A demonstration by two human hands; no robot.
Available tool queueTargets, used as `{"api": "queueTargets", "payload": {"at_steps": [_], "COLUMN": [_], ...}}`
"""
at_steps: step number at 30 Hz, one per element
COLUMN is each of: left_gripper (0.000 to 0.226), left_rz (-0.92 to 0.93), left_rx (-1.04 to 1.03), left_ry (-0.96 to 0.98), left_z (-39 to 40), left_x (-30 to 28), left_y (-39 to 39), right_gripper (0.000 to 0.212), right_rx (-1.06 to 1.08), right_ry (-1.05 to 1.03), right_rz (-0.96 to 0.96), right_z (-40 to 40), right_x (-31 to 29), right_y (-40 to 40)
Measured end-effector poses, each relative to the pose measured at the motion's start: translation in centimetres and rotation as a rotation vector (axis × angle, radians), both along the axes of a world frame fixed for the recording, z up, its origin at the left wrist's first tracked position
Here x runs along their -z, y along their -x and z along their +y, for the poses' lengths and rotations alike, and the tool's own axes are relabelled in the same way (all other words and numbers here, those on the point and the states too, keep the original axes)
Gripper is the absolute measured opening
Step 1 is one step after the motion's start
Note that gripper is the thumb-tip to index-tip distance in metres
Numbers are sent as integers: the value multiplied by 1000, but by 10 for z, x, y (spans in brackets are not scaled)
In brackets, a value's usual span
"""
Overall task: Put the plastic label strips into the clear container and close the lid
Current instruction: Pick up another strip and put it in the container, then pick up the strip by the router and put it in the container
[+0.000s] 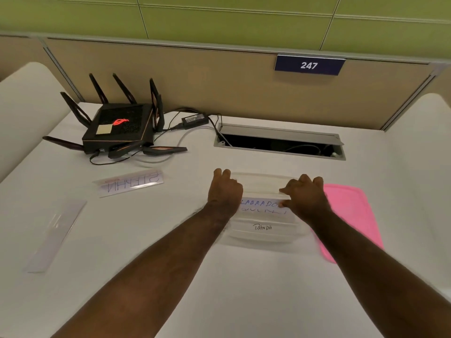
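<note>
A clear container (pixel 262 236) sits open on the white desk, with a "PANDA" label on its near wall. Over its mouth I hold a label strip (pixel 260 204) with blue handwriting; my left hand (pixel 225 189) pinches its left end and my right hand (pixel 305 193) its right end. Another strip, with writing upside down to me (pixel 130 182), lies flat to the left. A blank-looking strip (pixel 57 234) lies further left, near the desk's edge. The pink lid (pixel 351 211) rests flat right of the container, partly under my right forearm.
A black router with several antennas (pixel 119 125) stands at the back left, with a power brick (pixel 195 119) and cables beside it. An open cable hatch (pixel 280 142) is cut into the desk behind the container. A beige partition with a "247" sign (pixel 309 65) closes the back.
</note>
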State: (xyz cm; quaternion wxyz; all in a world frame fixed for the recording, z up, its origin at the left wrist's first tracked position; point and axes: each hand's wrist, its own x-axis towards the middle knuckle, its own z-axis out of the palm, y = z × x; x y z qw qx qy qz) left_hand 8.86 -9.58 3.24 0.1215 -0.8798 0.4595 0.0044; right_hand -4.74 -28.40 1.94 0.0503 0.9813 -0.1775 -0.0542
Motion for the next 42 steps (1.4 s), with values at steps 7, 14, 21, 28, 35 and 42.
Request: {"api": "queueTargets", "payload": {"at_steps": [7, 14, 21, 28, 35, 42], "left_gripper": [13, 14, 29, 47, 69, 78], "left_rz": [15, 32, -110, -133, -56, -61], "left_rx": [72, 115, 75, -227, -516, -632], "left_ry": [-64, -16, 394, 490, 266, 126], "left_z": [-8, -7, 16, 84, 168, 243], "left_x": [13, 17, 4, -3, 14, 35], "left_y": [7, 8, -15, -74, -134, -172], "right_gripper": [38, 49, 41, 45, 59, 70], "right_rx": [37, 70, -3, -113, -243, -360], "right_ry": [91, 82, 27, -74, -145, -142], "right_rz": [136, 117, -226, -338, -235, -65], "right_z": [12, 16, 23, 62, 121, 185], "right_x": [16, 14, -18, -41, -32, -1], "right_y": [-4, -4, -28, -84, -158, -214]}}
